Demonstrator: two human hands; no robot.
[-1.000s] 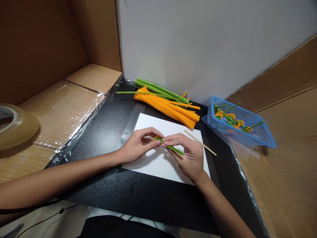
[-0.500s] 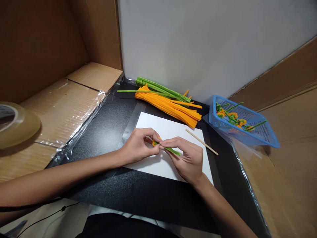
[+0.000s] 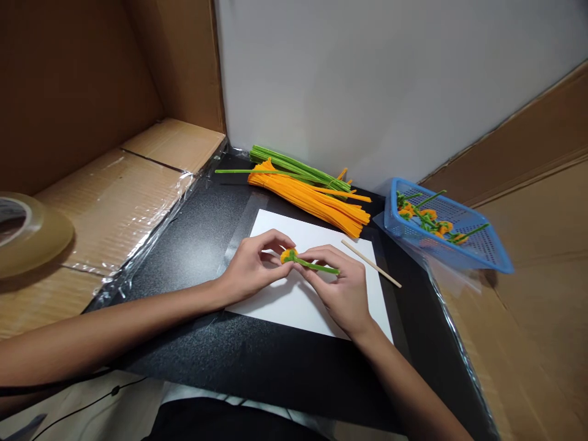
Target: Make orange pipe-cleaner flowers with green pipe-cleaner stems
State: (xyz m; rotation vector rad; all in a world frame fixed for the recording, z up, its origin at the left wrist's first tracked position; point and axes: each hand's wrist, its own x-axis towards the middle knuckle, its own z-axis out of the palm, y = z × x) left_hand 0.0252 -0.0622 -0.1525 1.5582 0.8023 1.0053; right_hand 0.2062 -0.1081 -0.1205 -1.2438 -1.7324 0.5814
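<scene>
Above a white sheet (image 3: pixel 275 300), both hands hold one small pipe-cleaner flower (image 3: pixel 288 256) with an orange head and a green stem pointing right. My left hand (image 3: pixel 257 263) pinches the orange head between thumb and fingers. My right hand (image 3: pixel 340 285) grips the green stem close to the head, its fingertips near those of the left. Beyond the sheet lie a bundle of orange pipe cleaners (image 3: pixel 312 199) and a bundle of green ones (image 3: pixel 294 162). On the sheet's right edge rests a thin wooden stick (image 3: pixel 371 263).
A blue basket (image 3: pixel 498 251) with several orange and green flowers stands at the right. At the far left, a roll of clear tape (image 3: pixel 50 236) sits on cardboard (image 3: pixel 114 196). A grey wall (image 3: pixel 367 79) rises behind the black tabletop (image 3: pixel 184 245).
The flower has turned so that its orange head and green stem show more fully. My fingers have shifted around it, and the right hand has moved slightly left.
</scene>
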